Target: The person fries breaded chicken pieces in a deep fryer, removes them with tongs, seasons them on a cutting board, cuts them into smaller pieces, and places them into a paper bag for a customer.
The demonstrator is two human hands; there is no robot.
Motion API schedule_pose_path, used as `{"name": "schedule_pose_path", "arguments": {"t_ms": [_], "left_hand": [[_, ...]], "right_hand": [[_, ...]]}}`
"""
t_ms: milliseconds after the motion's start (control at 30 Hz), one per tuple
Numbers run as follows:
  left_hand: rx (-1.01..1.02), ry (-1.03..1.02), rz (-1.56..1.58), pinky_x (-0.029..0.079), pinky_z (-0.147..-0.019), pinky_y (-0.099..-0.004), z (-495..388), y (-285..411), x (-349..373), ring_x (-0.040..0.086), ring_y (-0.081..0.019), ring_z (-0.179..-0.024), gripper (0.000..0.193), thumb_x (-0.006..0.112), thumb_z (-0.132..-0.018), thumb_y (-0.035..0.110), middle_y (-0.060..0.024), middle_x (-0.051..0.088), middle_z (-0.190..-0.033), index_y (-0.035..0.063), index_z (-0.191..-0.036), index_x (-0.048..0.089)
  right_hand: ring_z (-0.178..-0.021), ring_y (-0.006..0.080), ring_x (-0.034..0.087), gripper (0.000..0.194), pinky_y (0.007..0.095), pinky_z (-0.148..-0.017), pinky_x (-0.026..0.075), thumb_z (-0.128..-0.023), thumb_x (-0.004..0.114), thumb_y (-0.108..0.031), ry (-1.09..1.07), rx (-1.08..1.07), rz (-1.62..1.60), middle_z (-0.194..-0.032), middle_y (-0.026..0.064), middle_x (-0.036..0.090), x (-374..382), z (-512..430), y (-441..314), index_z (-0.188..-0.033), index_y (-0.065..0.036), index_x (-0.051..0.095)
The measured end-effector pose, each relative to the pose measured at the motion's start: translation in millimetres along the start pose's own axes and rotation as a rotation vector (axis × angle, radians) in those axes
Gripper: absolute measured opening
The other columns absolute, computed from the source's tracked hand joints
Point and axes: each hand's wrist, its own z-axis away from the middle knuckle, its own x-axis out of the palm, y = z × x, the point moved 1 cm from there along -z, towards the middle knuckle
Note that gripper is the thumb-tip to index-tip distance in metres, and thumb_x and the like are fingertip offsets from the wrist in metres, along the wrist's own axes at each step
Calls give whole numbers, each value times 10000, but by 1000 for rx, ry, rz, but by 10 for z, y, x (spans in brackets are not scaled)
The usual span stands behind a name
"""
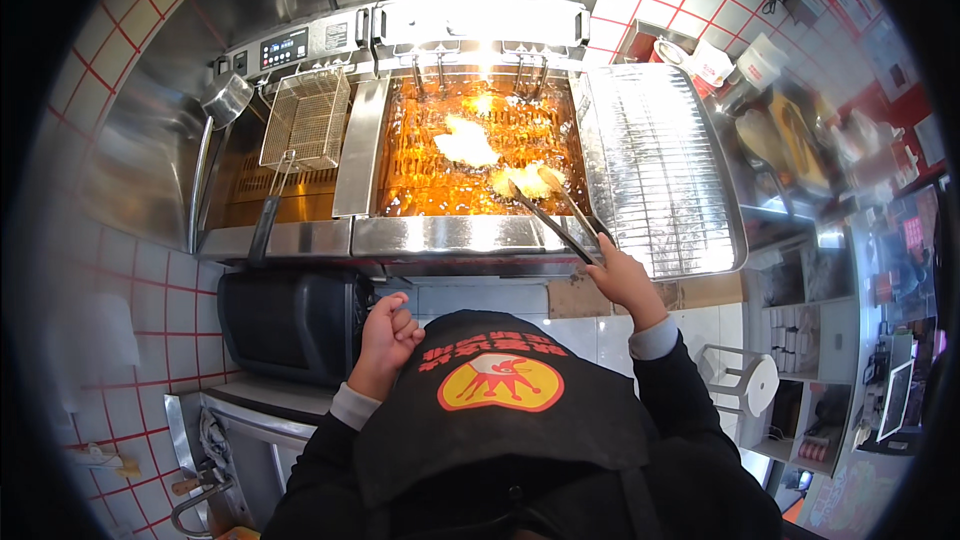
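My right hand grips a pair of metal tongs. Their tips are at a battered piece of food in the hot oil of the deep fryer. A second battered piece, washed out by glare, floats farther back and to the left. Loosely curled in front of the apron, my left hand holds nothing. To the right of the oil, a metal tray with a wire rack lies beside the tongs.
A wire fry basket with a black handle sits over the left vat, near a long-handled steel pot. Below the fryer's left end stands a black bin. A white stool is at the right.
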Motion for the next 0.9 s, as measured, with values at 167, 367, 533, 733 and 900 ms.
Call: {"name": "schedule_pose_path", "arguments": {"t_ms": [167,367,533,733,900], "left_hand": [[6,-13,-9,319,-503,-295,0,-7,20,219,-97,-384,27,478,-827,150,43,194,-447,125,-837,480],[23,-13,-41,312,-500,-291,9,-34,14,212,-96,-380,42,471,-832,162,47,187,-438,129,-812,486],[26,-20,-21,329,-510,-301,44,0,-16,223,-102,-387,31,475,-834,151,39,196,-450,125,-833,490],[54,0,-12,329,-503,-297,103,14,-88,230,-101,-383,35,471,-837,155,40,196,-449,127,-828,489],[65,-4,-3,327,-498,-298,95,5,-92,231,-100,-382,44,470,-844,162,41,194,-447,129,-822,489]], "right_hand": [[-802,383,603,643,452,-705,473,-796,601,-310,44,-16,-7,-871,236,619,110,-93,-16,-1314,-13,361],[-548,197,574,625,322,-456,457,-818,594,-277,-125,105,-597,-712,123,586,60,-244,-197,-1331,-18,349],[-470,109,481,409,255,-380,370,-846,564,-224,-236,112,-842,-675,38,522,132,-699,-442,-1197,-41,464],[-480,53,422,215,212,-383,314,-886,527,-206,-481,262,-981,-709,-3,523,122,-816,-433,-1071,-96,523],[-493,35,408,309,191,-384,301,-908,500,-225,-539,293,-1103,-713,-28,537,235,-801,-387,-1203,-133,496]]}}
